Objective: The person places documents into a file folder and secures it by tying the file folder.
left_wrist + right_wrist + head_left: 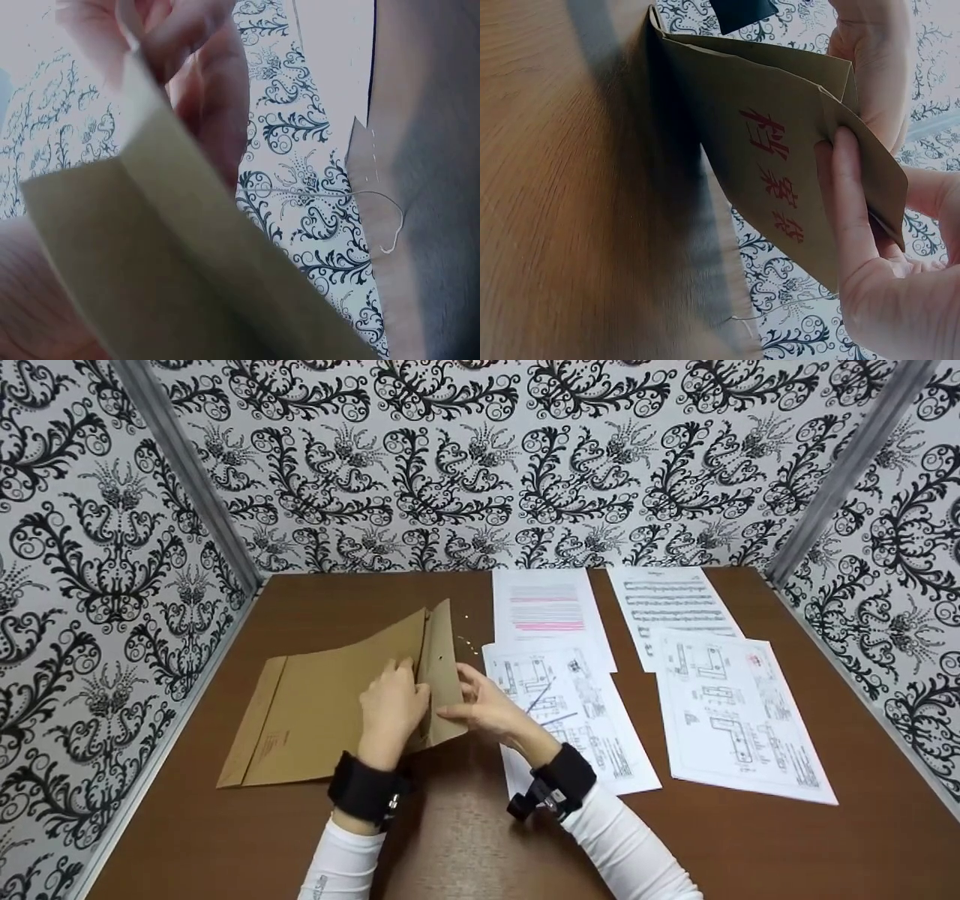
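A brown paper document envelope (pixel 322 705) lies on the left half of the table, its right end lifted and its flap (pixel 444 675) standing up. My left hand (pixel 394 701) grips the envelope beside its mouth, fingers bent over the paper; some fingertips are hidden. With thumb and fingers, my right hand (pixel 487 705) pinches the flap from the right. Large red characters (pixel 772 161) show on the envelope's underside in the right wrist view. A thin pale string (pixel 375 195) hangs loose in the left wrist view.
Printed sheets lie to the right on the brown table (pixel 457 840): a highlighted text page (pixel 551 615), sheet music (pixel 671 596) and two technical drawings (pixel 592 735), (pixel 742 712). Patterned walls (pixel 480 465) enclose the table at the back and sides.
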Demonstrator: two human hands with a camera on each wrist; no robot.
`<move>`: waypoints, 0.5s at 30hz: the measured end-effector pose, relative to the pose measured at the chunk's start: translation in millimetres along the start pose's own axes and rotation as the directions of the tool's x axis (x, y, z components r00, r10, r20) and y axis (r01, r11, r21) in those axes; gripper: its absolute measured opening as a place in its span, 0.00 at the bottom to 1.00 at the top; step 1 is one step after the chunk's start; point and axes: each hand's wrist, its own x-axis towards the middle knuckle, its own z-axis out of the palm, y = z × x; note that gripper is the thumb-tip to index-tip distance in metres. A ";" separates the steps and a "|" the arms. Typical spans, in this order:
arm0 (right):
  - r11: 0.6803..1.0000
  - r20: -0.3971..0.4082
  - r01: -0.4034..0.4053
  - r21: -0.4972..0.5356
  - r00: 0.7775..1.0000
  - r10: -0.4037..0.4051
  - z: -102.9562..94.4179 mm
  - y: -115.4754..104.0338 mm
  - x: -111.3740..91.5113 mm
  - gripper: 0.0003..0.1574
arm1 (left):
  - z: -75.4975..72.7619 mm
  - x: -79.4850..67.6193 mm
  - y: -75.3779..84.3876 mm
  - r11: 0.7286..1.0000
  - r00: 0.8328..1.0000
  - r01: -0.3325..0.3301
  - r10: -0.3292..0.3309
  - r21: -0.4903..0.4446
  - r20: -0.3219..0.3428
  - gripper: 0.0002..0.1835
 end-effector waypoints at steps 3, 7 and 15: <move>1.000 -0.004 -0.001 0.005 1.000 0.001 0.8 -0.2 -0.4 0.50 | -0.8 -1.5 1.3 1.000 1.000 -0.012 0.012 0.005 -0.029 0.25; 1.000 -0.020 -0.014 0.002 1.000 0.014 3.5 -1.6 -1.3 0.50 | -4.2 -4.5 0.9 1.000 0.996 -0.031 0.031 0.000 -0.083 0.22; 0.996 -0.054 -0.017 -0.087 0.998 0.012 8.7 -9.3 -0.1 0.39 | -11.8 -11.3 3.6 0.998 0.982 -0.062 0.063 0.016 -0.179 0.21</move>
